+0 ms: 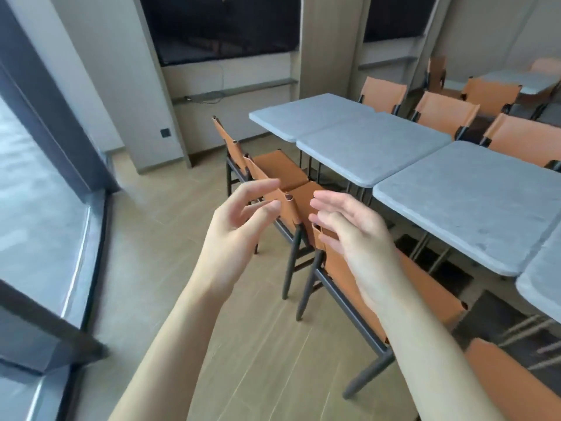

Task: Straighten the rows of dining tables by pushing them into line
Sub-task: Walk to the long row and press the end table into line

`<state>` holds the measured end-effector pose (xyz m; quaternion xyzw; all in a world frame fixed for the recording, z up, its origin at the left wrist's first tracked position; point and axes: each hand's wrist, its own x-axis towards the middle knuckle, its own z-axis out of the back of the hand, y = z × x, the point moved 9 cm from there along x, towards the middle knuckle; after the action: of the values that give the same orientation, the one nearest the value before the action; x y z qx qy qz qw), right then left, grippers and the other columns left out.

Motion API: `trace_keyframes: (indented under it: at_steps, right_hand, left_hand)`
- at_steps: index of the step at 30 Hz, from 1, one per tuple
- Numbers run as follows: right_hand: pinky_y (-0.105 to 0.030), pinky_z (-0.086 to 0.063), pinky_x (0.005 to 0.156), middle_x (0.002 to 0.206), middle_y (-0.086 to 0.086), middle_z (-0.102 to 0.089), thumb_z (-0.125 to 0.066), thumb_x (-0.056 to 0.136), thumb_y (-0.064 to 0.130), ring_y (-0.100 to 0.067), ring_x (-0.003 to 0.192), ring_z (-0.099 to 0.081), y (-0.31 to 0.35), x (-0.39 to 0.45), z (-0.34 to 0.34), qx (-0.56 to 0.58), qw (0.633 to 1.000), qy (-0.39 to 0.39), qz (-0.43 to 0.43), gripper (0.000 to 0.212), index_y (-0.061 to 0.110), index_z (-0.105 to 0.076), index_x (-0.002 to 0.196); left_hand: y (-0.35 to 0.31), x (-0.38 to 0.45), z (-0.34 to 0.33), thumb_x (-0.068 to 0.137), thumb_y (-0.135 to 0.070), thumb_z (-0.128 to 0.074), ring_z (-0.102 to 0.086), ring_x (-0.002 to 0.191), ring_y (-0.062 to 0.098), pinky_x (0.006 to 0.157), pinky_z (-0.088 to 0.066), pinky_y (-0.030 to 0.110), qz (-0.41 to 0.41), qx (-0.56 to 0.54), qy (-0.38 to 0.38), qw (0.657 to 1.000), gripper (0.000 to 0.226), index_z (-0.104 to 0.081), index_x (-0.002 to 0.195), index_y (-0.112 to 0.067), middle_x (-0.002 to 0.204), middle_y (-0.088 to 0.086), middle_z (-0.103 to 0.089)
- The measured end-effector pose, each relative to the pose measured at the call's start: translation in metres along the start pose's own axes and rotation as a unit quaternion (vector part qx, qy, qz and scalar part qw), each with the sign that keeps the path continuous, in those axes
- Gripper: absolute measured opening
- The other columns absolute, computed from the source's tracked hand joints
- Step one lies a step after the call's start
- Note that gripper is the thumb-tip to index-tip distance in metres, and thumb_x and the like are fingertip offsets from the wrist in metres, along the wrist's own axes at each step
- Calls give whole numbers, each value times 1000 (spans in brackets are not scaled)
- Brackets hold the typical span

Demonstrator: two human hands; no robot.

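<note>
Nothing is gripped: both hands are raised in front of the camera with the fingers loosely spread and lightly curved, palms turned toward each other. No table or chair is touched by the left hand (239, 226) or the right hand (349, 235), and a narrow gap is kept between them.

Directly behind that gap the top of an orange chair back (290, 205) on a dark metal frame is seen, and a second orange chair (425, 287) is placed just below and to the right of the right hand. A third chair (239, 147) is set beyond the left hand's fingertips.

To the right of the right hand, and beyond it, a row of grey stone-look dining tables is laid out. The nearest full table (473, 205) is found just right of the right hand; the middle table (370, 144) lies above and beyond both hands; the far table (306, 115) lies further still. Their edges are seen to be stepped rather than flush where far and middle tables meet. A corner of another table (543, 281) is cut off at the right edge.

More orange chairs (446, 113) are lined along the far side of the row. To the left of the left hand a dark window frame (60, 141) is seen, with wood-look flooring (170, 238) beneath the arms.

No brand, label or legible writing can be made out.
</note>
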<state>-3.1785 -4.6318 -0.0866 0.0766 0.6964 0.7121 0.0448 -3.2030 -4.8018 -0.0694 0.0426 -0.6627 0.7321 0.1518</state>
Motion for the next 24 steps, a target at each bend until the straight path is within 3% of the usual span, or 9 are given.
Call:
trace_keyframes:
  at_steps: [5, 10, 24]
  right_hand:
    - [-42, -47, 110, 115, 16, -73, -62, 96, 17, -2, 115, -65, 5, 45, -99, -12, 998, 60, 11, 26, 35, -72, 113]
    - [-42, -46, 110, 116, 18, -72, -63, 94, 24, -3, 116, -65, 7, 105, -165, -13, 994, 105, 14, 26, 38, -72, 114]
    - [-40, -47, 110, 109, 13, -75, -61, 97, 17, -3, 110, -67, 0, 376, -252, 11, 992, 125, 0, 22, 30, -75, 108]
  left_hand:
    - [11, 22, 94, 95, -27, -64, -66, 113, 3, 109, -47, 44, 25, 20, -61, 998, 26, -68, 121, -31, 118, -21, -70]
    - [32, 67, 153, 86, -39, -60, -65, 116, 4, 110, -45, 47, 43, 27, -89, 995, 34, -68, 119, -36, 123, -21, -67]
    - [95, 329, 222, 88, -41, -55, -66, 113, 4, 105, -50, 43, 42, 54, -92, 993, 31, -69, 115, -39, 119, -23, -68]
